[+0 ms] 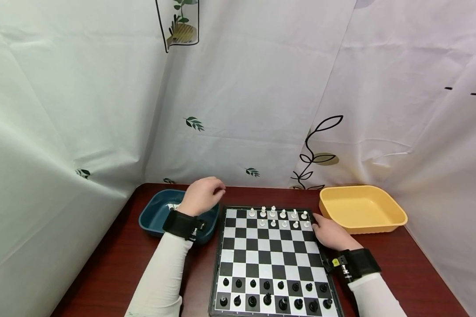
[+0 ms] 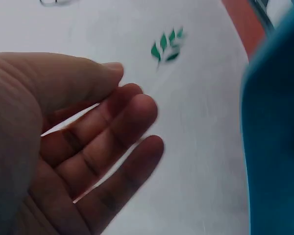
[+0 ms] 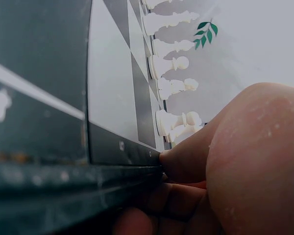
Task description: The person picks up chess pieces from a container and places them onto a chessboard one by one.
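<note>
My left hand (image 1: 204, 196) is above the right part of a blue basin (image 1: 152, 211), thumb close to loosely bent fingers, with nothing visible between them. Its fingers (image 2: 122, 125) show against the white cloth, with the basin's blue wall (image 2: 274, 147) beside them. My right hand (image 1: 335, 233) grips the right edge of a black-and-white chessboard (image 1: 263, 257) near its far corner. In the right wrist view, the thumb (image 3: 186, 159) lies against the board's rim and the fingers curl below. White chess pieces (image 1: 273, 211) stand on the board's far right part; black chess pieces (image 1: 267, 299) fill two near rows.
Something white (image 1: 172, 206) lies in the basin, partly hidden by my left hand. A yellow basin (image 1: 362, 207) stands at the back right, beyond my right hand. White printed cloth (image 1: 238, 101) hangs behind and along the sides of the dark red table (image 1: 103, 273).
</note>
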`<state>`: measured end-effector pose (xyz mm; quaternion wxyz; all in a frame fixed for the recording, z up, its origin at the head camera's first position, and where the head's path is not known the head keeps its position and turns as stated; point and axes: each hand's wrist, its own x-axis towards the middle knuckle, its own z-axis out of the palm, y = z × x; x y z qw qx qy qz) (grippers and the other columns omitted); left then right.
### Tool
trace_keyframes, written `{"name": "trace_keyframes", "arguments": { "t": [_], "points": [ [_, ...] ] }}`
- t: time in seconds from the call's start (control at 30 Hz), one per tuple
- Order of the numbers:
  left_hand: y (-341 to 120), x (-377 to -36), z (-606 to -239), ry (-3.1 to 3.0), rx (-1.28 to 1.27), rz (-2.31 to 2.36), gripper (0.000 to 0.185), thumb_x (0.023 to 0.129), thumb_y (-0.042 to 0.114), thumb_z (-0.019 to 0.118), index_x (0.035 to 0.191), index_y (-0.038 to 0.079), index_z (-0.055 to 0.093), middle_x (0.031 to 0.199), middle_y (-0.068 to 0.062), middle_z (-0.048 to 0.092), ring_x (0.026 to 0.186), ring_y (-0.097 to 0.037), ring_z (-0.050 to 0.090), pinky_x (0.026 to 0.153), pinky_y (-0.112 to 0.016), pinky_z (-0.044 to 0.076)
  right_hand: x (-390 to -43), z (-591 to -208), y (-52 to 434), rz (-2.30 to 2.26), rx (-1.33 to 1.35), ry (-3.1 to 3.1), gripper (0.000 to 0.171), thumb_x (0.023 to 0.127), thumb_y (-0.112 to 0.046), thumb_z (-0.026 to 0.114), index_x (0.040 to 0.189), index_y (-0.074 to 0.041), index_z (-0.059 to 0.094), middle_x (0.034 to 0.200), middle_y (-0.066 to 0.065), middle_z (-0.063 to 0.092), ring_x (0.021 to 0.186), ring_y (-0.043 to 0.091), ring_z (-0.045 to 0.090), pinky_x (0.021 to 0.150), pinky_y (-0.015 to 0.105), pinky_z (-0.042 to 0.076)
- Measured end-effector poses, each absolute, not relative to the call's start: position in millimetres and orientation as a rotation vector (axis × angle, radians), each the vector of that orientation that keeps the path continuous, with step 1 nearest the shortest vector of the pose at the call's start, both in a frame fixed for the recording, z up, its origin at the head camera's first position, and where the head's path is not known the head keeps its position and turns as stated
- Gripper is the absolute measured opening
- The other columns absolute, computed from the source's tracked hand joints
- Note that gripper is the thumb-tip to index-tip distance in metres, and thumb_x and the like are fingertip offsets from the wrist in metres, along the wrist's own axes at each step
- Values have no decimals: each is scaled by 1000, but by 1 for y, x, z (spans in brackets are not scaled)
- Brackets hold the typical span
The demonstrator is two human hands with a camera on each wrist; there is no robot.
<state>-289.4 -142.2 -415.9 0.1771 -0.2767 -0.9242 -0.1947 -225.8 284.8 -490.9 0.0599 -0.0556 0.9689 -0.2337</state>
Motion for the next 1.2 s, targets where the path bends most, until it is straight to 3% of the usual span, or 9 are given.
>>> {"name": "trace_keyframes", "arguments": {
  "t": [0.5, 0.57, 0.63, 0.73, 0.8, 0.9, 1.0, 1.2],
  "points": [
    [-220, -295, -417, -2867, -378, -612, 15, 105, 20, 77, 113, 10, 84, 102, -8, 80, 80, -23, 70, 69, -46, 59, -225, -489, 285, -687, -156, 2933, 54, 114, -12, 48, 157, 20, 43, 154, 41, 54, 142, 54, 56, 117, 70, 43],
    [-226, -294, -417, -2894, -331, -618, 12, 105, 20, 76, 108, 10, 83, 96, -6, 77, 77, -21, 67, 65, -43, 57, -225, -489, 285, -685, -152, 2931, 54, 114, -12, 48, 157, 20, 43, 154, 41, 53, 142, 55, 56, 117, 70, 43],
    [-230, -294, -417, -2933, -271, -617, 17, 104, 20, 76, 90, 11, 78, 79, -3, 68, 67, -20, 60, 58, -37, 49, -225, -489, 285, -679, -151, 2931, 55, 114, -12, 48, 157, 20, 43, 155, 41, 53, 143, 55, 55, 117, 70, 43],
    [-234, -294, -419, -3007, -176, -619, 42, 102, 17, 76, 64, 17, 57, 60, 3, 42, 55, -16, 40, 52, -32, 30, -225, -490, 286, -674, -154, 2933, 54, 114, -13, 48, 157, 20, 43, 154, 41, 53, 143, 55, 56, 117, 70, 43],
    [-236, -294, -421, -3044, -118, -618, 53, 99, 13, 73, 56, 21, 42, 57, 4, 27, 53, -15, 27, 53, -33, 20, -225, -491, 286, -673, -157, 2935, 54, 114, -13, 48, 157, 20, 43, 154, 41, 54, 142, 54, 56, 117, 70, 43],
    [-238, -294, -423, -3057, -32, -602, 54, 94, 9, 69, 54, 23, 36, 58, 5, 23, 55, -15, 20, 54, -34, 17, -226, -492, 286, -673, -159, 2936, 54, 114, -13, 48, 157, 19, 43, 154, 40, 54, 142, 54, 57, 116, 70, 44],
    [-239, -295, -425, -3059, 83, -559, 47, 94, 11, 70, 58, 20, 42, 58, 3, 28, 55, -18, 29, 54, -36, 23, -226, -491, 286, -678, -158, 2934, 54, 114, -13, 48, 157, 19, 43, 154, 40, 55, 141, 54, 57, 116, 70, 44],
    [-244, -297, -429, -3097, 280, -493, 24, 97, 22, 78, 81, 8, 67, 70, -10, 55, 70, -31, 59, 60, -45, 43, -227, -490, 285, -678, -156, 2932, 54, 114, -13, 48, 157, 19, 43, 154, 40, 54, 141, 54, 57, 116, 70, 44]
  ]
}}
